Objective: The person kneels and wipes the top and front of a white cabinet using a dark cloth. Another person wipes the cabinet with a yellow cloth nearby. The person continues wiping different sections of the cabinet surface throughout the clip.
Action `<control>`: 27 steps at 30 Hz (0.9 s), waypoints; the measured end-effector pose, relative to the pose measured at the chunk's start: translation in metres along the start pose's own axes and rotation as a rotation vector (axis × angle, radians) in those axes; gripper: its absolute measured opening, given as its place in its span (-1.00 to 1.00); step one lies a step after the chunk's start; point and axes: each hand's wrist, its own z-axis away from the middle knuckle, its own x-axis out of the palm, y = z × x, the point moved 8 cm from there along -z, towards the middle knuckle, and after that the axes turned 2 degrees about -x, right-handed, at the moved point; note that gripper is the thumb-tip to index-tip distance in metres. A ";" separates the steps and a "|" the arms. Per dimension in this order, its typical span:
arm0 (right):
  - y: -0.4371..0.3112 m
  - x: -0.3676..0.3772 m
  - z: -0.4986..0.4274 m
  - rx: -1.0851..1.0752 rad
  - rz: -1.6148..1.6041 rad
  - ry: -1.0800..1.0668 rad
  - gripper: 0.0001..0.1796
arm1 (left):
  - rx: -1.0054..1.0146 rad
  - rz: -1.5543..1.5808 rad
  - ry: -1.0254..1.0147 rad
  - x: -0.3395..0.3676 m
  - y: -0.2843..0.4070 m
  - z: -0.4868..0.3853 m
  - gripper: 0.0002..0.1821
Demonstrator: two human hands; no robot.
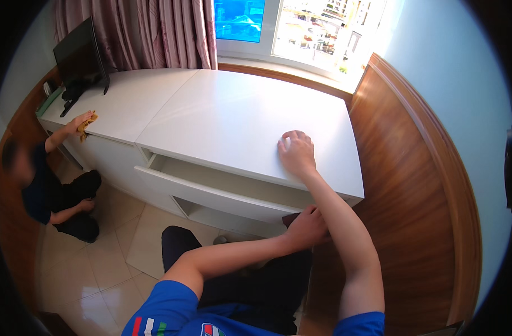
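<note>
A white wooden cabinet (239, 109) stands before me, its long drawer (222, 191) pulled partly out. My left hand (308, 229) is at the right end of the drawer front, closed around a dark maroon cloth (290, 219). The hand hides most of that cloth. My right hand (298, 153) rests on the cabinet top near its front right part, fingers curved and thumb apart, holding nothing visible. Inside, the visible part of the drawer shows a bare pale bottom.
On the left a crouching person (50, 185) presses a yellow-brown cloth (88, 124) on the cabinet's front edge. A monitor (81, 59) stands at the far left. Wood panelling (407, 168) borders the right side. A small grey round object (220, 240) lies below the drawer.
</note>
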 end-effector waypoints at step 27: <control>-0.013 -0.017 0.002 -0.007 0.002 -0.025 -0.68 | -0.024 -0.242 0.313 0.068 0.038 -0.027 -0.88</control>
